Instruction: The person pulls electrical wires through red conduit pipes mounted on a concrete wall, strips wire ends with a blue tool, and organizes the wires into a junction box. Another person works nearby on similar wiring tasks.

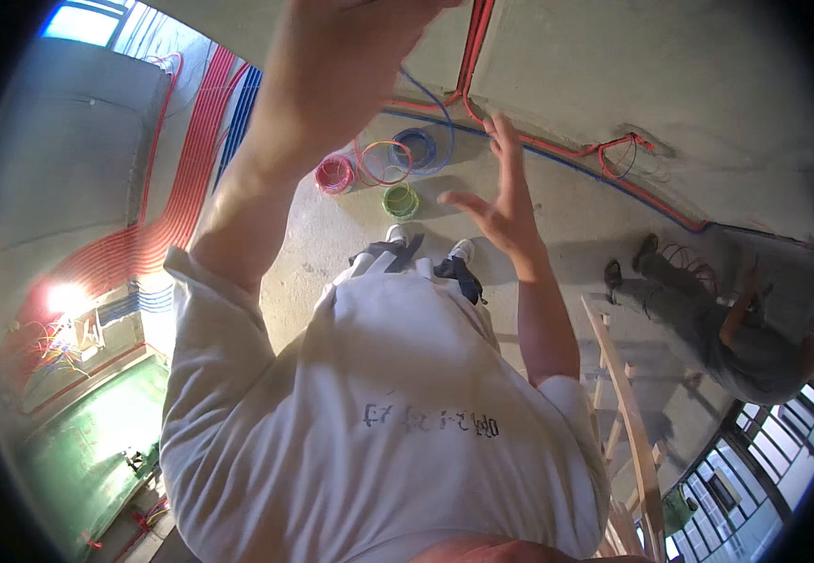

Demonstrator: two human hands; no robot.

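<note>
My left hand (355,66) is raised high in front of the wall, blurred, and its fingers run out of the picture at the top edge, so what they do is hidden. Lower and to the right, my right hand (505,211) is held up open, thumb apart from the stretched fingers, with nothing in it. On the floor beyond my feet lie a red wire coil (334,175), a blue wire coil (413,148) and a green wire coil (400,201). A loose blue wire (447,117) loops up from the blue coil toward the wall.
Red conduit (557,148) follows the wall's foot. Many red pipes (186,183) run down the left wall to a box with loose wires (78,333), near a bright lamp. A wooden frame (634,422) stands at the right, near another person (707,319).
</note>
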